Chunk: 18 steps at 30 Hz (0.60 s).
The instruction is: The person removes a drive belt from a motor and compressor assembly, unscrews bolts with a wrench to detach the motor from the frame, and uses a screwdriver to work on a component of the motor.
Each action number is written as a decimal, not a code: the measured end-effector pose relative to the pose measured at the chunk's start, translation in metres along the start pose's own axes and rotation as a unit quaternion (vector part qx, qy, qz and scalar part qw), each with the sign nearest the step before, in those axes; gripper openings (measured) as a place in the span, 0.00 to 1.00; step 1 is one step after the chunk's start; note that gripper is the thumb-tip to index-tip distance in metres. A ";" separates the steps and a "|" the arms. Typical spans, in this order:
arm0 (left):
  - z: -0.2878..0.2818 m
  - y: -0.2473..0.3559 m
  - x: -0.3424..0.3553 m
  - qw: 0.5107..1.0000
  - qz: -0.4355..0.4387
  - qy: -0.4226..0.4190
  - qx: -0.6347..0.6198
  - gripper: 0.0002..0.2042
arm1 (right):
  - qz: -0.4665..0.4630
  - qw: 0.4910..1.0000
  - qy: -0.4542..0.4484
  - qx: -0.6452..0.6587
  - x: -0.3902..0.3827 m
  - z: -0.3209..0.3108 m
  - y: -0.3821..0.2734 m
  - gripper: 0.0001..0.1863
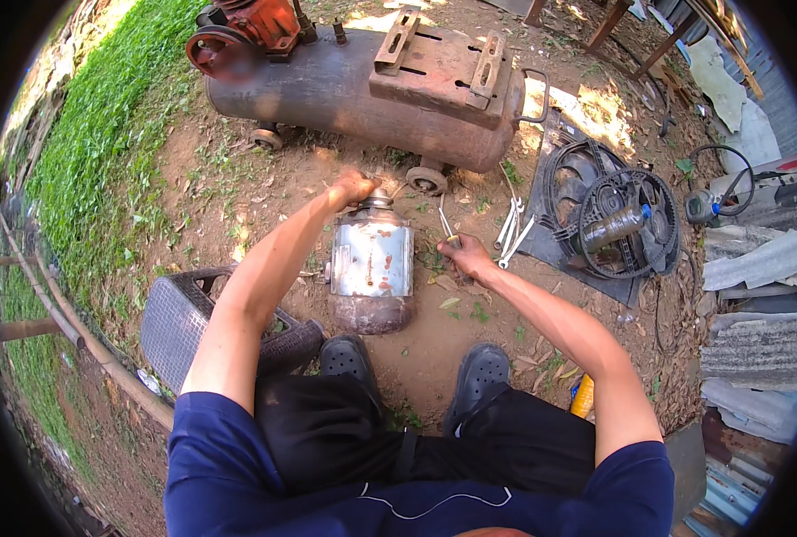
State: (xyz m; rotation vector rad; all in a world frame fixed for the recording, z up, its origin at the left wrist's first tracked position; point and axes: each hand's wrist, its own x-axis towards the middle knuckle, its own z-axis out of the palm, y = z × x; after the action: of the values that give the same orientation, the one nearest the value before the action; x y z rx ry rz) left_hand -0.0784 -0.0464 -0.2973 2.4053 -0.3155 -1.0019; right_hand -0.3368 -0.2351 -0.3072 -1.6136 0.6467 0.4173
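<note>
An electric motor [373, 261], silver-grey with rust patches and a brown near end, lies on the dirt in front of my feet. My left hand [354, 188] is at its far end, beside the small pulley [379, 199], with fingers curled down. What those fingers grip, if anything, is hidden. To the right of the motor and apart from it, my right hand [466, 256] is closed round a slim silver tool [447, 219] with a yellowish part by the fingers. Its exact kind is too small to tell. Several spanners [509, 234] lie just right of that hand.
A rusty compressor tank [327, 85] on small wheels, with a red pump [260, 31], stands beyond the motor. Black fan shrouds [587, 192] and a plastic bottle [615, 228] lie at right. A black plastic crate [179, 322] is left; corrugated sheets [761, 353] edge the right.
</note>
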 end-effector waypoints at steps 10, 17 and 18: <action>0.015 0.031 -0.022 0.987 -0.086 -0.061 0.124 0.34 | 0.028 0.977 0.007 -0.212 0.046 0.003 -0.029 0.27; -0.018 0.062 -0.069 0.990 -0.101 0.002 0.102 0.21 | 0.076 0.978 0.047 -0.186 -0.005 0.026 -0.072 0.26; -0.025 0.070 -0.079 0.993 -0.083 0.006 0.081 0.20 | 0.097 0.982 0.050 -0.157 -0.019 0.025 -0.074 0.25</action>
State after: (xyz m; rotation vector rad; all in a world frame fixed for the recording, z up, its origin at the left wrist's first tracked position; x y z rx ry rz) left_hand -0.1165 -0.0650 -0.1977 2.6182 -0.2010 -1.0717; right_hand -0.3025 -0.2030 -0.2418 -1.8872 0.8509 0.6071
